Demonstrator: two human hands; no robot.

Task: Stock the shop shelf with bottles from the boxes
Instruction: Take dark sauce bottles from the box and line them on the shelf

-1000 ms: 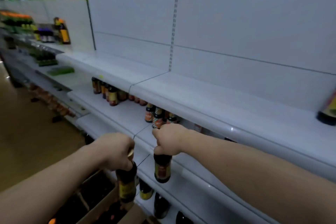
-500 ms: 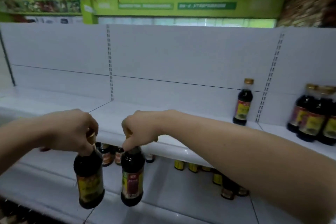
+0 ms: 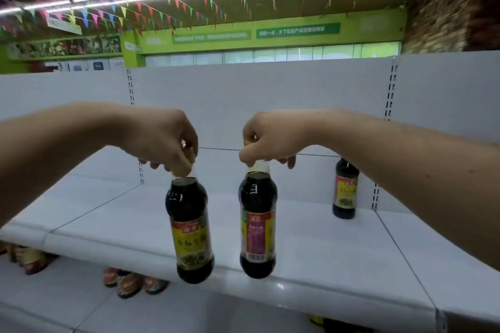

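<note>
My left hand (image 3: pixel 165 140) grips the cap of a dark sauce bottle (image 3: pixel 190 230) with a yellow and green label, which hangs below it. My right hand (image 3: pixel 266 138) pinches the neck of a second dark bottle (image 3: pixel 258 227) with a red and purple label. Both bottles hang upright in front of the white top shelf (image 3: pixel 338 257), their bases near its front edge. One dark bottle with a yellow label (image 3: pixel 345 189) stands at the back right of that shelf, partly behind my right forearm.
The shelf's white back panel (image 3: pixel 257 100) rises behind my hands. Below, a lower shelf (image 3: pixel 67 303) carries several bottles seen from above (image 3: pixel 132 282). Green shop walls, bunting and strip lights fill the background.
Both hands have risen with their bottles, from low by the boxes up to the top shelf. My view has tilted up and the hands have spread apart.
</note>
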